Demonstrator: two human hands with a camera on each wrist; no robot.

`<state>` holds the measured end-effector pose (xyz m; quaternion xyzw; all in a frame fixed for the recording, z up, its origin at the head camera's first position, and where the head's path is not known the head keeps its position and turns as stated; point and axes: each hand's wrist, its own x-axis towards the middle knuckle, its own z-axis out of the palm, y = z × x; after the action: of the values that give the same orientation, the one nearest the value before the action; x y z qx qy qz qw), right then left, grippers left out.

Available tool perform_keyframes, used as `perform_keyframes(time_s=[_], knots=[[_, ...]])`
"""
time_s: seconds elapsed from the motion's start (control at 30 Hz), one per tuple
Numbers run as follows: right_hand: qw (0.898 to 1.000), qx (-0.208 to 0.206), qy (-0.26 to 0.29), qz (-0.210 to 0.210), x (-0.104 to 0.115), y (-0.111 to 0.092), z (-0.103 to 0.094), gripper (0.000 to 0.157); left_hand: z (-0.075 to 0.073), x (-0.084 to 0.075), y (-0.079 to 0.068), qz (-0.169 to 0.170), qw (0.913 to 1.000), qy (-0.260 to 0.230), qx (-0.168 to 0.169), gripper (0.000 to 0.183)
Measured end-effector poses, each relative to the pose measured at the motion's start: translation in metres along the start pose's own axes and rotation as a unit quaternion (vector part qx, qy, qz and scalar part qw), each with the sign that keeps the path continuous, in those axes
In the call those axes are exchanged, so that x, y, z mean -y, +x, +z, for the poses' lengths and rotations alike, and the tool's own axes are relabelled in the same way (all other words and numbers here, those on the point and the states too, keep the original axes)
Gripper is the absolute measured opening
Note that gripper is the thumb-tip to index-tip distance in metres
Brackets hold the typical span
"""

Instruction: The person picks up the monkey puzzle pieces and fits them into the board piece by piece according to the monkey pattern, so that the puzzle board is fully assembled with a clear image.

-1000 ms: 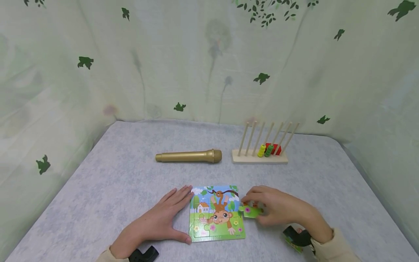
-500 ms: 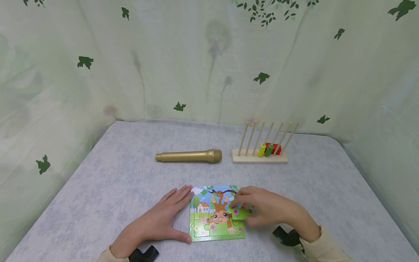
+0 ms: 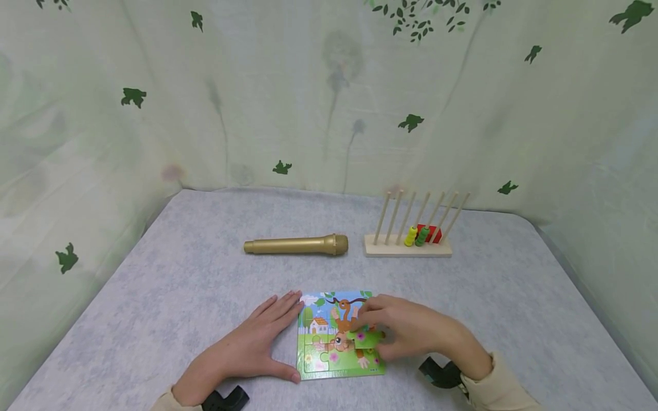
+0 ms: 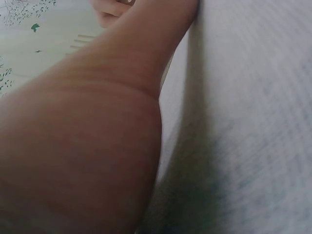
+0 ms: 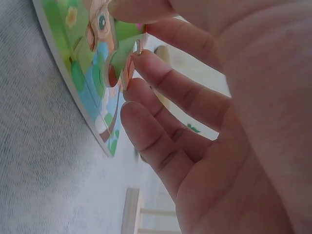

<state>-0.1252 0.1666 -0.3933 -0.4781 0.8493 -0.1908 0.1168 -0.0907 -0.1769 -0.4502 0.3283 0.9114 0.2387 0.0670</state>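
A square jigsaw puzzle (image 3: 319,365) with a monkey hanging from a branch lies flat on the table. My left hand (image 3: 252,345) rests along its left side, fingers straight and thumb at the lower left corner. Over the right half of the picture, my right hand (image 3: 411,328) pinches a green puzzle piece (image 3: 365,341) with a pink flower. In the right wrist view this puzzle piece (image 5: 126,41) is tilted over the puzzle, between thumb and fingertips, with an orange-brown part near the fingers. It hides part of the monkey's face. The left wrist view shows mostly skin.
Behind the puzzle lies a gold toy microphone (image 3: 295,246). To its right stands a wooden peg rack (image 3: 380,249) with upright rods and yellow, green and red beads. A patterned curtain (image 3: 308,103) hangs behind the table. Black wrist cameras (image 3: 443,374) sit at both cuffs.
My right hand has carried the green puzzle piece leftward from beside the puzzle to over its right half. The left hand has stayed in place.
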Motion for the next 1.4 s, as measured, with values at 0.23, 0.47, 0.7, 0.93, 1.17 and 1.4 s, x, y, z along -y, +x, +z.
perform_keyframes(time_s=[0.23, 0.47, 0.7, 0.93, 1.17, 1.4], knots=[[1.0, -0.006, -0.004, -0.023, 0.004, 0.005, 0.005, 0.049, 0.001, 0.0, 0.0, -0.002, 1.0, -0.003, 0.002, 0.124], [0.999, -0.004, -0.01, -0.052, 0.007, 0.013, 0.01, 0.047, 0.001, 0.0, 0.0, 0.002, 1.0, -0.002, 0.002, 0.123], [0.997, 0.003, -0.024, -0.069, 0.012, 0.02, 0.013, 0.046, 0.0, 0.0, 0.0, 0.0, 1.0, 0.001, 0.001, 0.123], [0.995, -0.002, -0.041, -0.09, 0.016, 0.024, 0.019, 0.043, 0.001, 0.001, 0.0, -0.004, 1.0, -0.001, 0.003, 0.123], [0.994, -0.004, -0.055, -0.092, 0.017, 0.025, 0.023, 0.044, 0.001, 0.001, 0.0, -0.007, 0.9999, -0.004, 0.006, 0.123], [0.994, -0.008, -0.054, -0.097, 0.019, 0.027, 0.027, 0.043, 0.0, 0.0, 0.0, -0.005, 1.0, -0.002, 0.007, 0.123]])
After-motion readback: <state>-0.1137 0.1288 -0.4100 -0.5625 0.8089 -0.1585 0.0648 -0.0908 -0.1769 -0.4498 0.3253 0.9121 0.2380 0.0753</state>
